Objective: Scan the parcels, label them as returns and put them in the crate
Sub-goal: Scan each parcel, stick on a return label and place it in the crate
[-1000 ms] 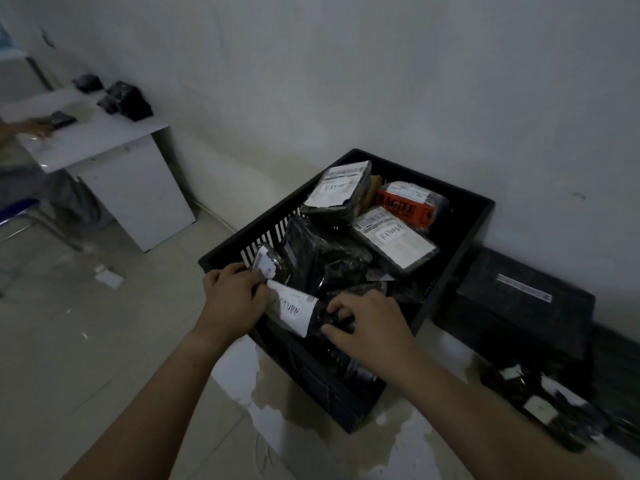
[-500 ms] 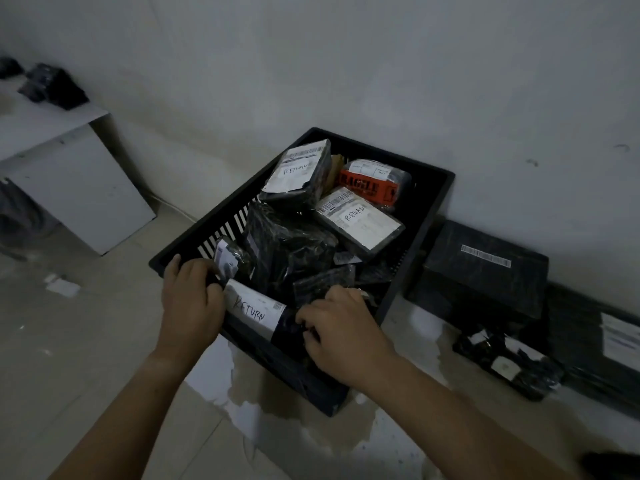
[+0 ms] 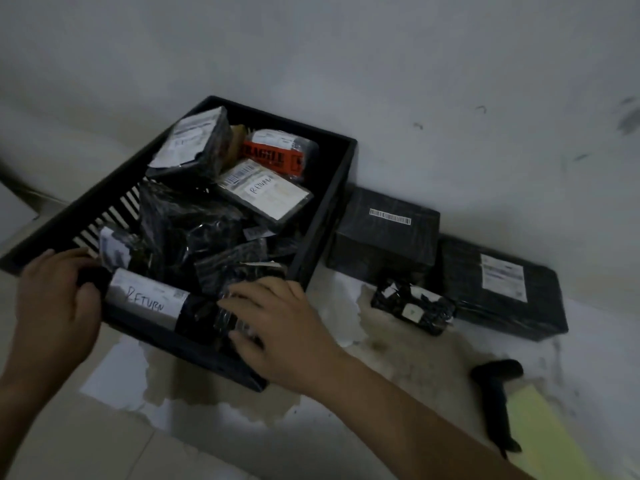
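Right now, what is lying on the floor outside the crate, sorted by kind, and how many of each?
Black-wrapped parcels: 3: boxy parcel, small parcel, flat parcel
Handheld scanner: 1
Yellow sheet: 1
Total: 5

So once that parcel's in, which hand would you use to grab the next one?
Probably the right hand: the three parcels outside the crate, like the small wrapped one, lie on its side. The left hand is at the crate's far corner.
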A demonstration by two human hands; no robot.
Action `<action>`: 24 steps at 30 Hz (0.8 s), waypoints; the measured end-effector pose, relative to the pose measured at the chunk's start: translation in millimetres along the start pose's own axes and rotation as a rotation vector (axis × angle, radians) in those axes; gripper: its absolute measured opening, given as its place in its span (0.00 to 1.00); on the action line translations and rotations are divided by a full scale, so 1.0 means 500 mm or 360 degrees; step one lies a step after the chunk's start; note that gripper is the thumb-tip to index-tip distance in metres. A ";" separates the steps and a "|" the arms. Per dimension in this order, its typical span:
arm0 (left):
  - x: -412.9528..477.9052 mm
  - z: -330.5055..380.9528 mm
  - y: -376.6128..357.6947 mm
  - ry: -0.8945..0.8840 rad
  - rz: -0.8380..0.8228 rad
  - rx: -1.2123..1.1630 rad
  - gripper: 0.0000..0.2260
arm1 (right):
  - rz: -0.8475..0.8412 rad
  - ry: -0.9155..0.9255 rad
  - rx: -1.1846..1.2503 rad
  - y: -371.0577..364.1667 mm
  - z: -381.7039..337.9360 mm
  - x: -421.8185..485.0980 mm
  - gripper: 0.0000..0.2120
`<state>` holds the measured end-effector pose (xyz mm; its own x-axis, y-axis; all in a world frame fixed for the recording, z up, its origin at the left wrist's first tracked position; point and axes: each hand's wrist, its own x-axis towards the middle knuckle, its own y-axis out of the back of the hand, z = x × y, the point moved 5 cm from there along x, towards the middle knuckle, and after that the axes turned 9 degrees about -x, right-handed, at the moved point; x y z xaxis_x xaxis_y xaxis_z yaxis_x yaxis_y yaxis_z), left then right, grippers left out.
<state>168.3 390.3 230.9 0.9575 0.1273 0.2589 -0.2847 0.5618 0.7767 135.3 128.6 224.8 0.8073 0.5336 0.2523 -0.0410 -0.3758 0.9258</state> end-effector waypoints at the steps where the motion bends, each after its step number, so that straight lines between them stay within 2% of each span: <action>1: -0.001 -0.004 0.000 0.0016 -0.0029 0.0024 0.26 | 0.0047 -0.0038 0.0042 0.013 0.020 -0.024 0.19; 5: -0.018 -0.001 -0.015 0.0073 0.0019 0.0105 0.26 | 0.0212 -0.0487 0.0117 0.044 0.184 -0.152 0.18; 8: -0.059 0.110 -0.060 -0.0235 -0.0023 -0.0124 0.23 | 0.0295 -0.0871 0.0077 0.036 0.340 -0.254 0.18; 12: -0.169 0.355 -0.158 -0.0740 -0.0382 -0.0471 0.19 | 0.0028 -0.1365 -0.0121 0.008 0.533 -0.343 0.27; 15: -0.265 0.475 -0.270 -0.0950 -0.0763 -0.0671 0.18 | -0.0296 -0.1481 -0.0256 -0.019 0.614 -0.358 0.36; 17: -0.302 0.485 -0.358 -0.0752 -0.1059 -0.0787 0.17 | -0.0443 -0.1443 -0.0408 -0.034 0.637 -0.356 0.36; 20: -0.346 0.445 -0.498 -0.0206 -0.1587 -0.0865 0.14 | -0.0522 -0.1318 -0.0648 -0.047 0.645 -0.366 0.25; 21: -0.353 0.434 -0.531 -0.0011 -0.1662 -0.0979 0.12 | -0.0508 -0.1287 -0.0656 -0.052 0.645 -0.377 0.23; 24: -0.354 0.425 -0.575 0.0724 -0.1652 -0.1153 0.09 | -0.0307 -0.1199 -0.0395 -0.058 0.628 -0.426 0.17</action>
<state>70.7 32.5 83.8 0.6848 -0.4392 -0.5815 0.5297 0.8480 -0.0168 149.6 -212.0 55.7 0.9891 -0.1142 -0.0929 0.0812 -0.1034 0.9913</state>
